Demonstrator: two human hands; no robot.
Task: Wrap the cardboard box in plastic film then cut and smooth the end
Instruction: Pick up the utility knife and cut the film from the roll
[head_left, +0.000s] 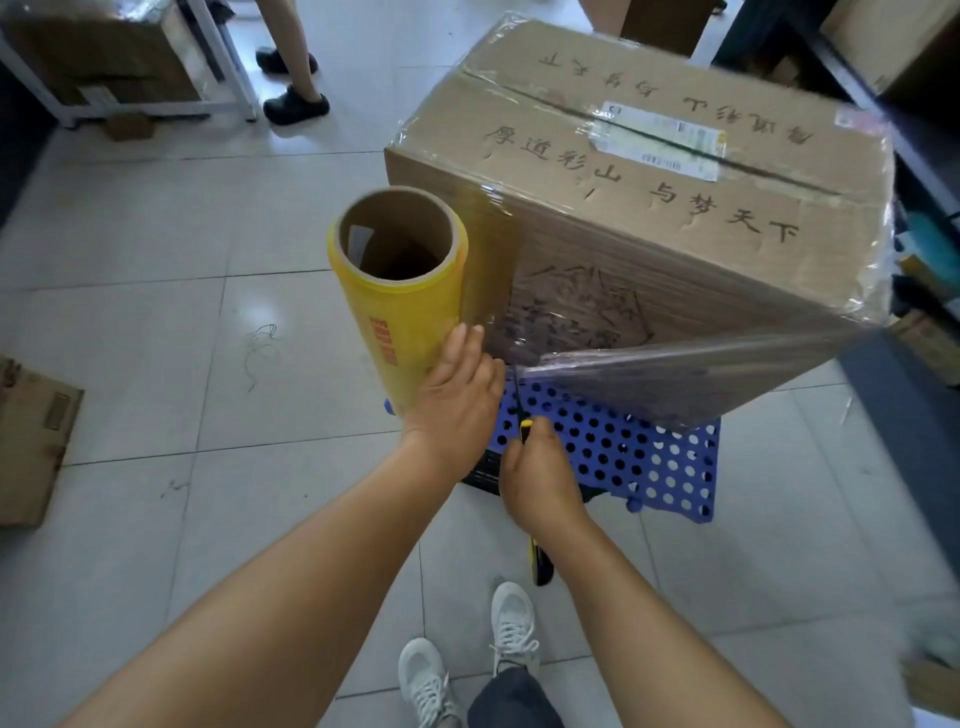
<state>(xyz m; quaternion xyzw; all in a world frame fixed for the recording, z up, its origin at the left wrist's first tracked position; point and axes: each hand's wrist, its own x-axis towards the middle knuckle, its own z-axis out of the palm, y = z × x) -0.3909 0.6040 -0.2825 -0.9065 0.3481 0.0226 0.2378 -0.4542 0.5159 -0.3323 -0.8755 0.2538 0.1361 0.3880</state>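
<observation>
Cardboard box (649, 208): film-wrapped, set on a blue perforated stool (623, 452), right of centre.
Film roll (400, 296): upright, just left of the box, joined to it by film.
Left hand (457, 395): laid flat against the roll, fingers straight.
Right hand (535, 478): gripped round a yellow utility knife (525, 430), blade at the film.

Film-wrapped brown cardboard box (639, 208) atop blue perforated plastic cart (623, 457); yellow film roll (400, 296) upright at box's left, w/ film joining them.
</observation>
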